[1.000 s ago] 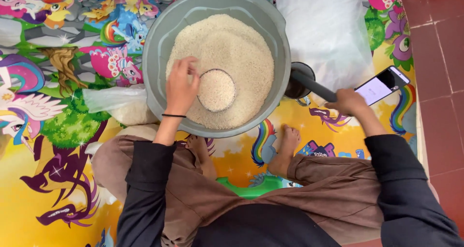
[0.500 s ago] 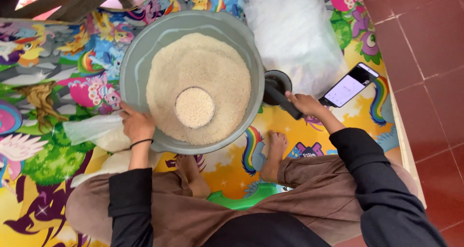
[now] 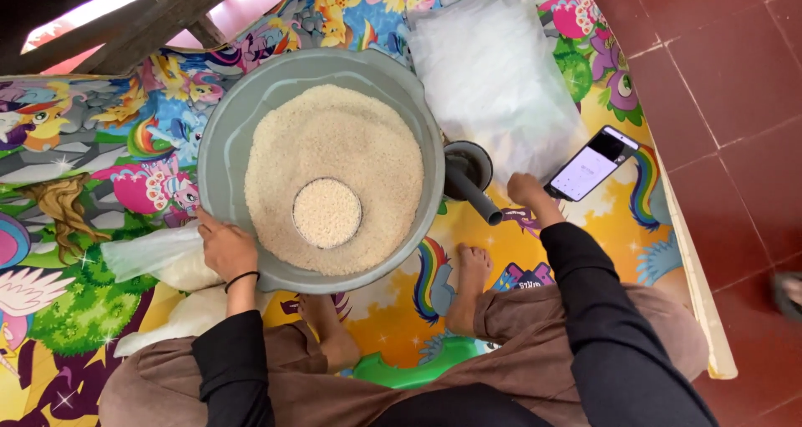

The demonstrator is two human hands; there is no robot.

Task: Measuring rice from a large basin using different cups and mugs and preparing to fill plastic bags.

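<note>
Seated cross-legged, the person has the left hand curled over the near-left rim of the big grey plastic basin of white rice, gripping it. Looks like a pause btwn scoops: the full round scoop cup sits in the rice, just right of that hand, untouched. Right of the basin, the right hand rests on the mat near the dark grey funnel & smartphone; can't tell if it's open, and I'd judge lifting the cup level needs a free hand.
</note>
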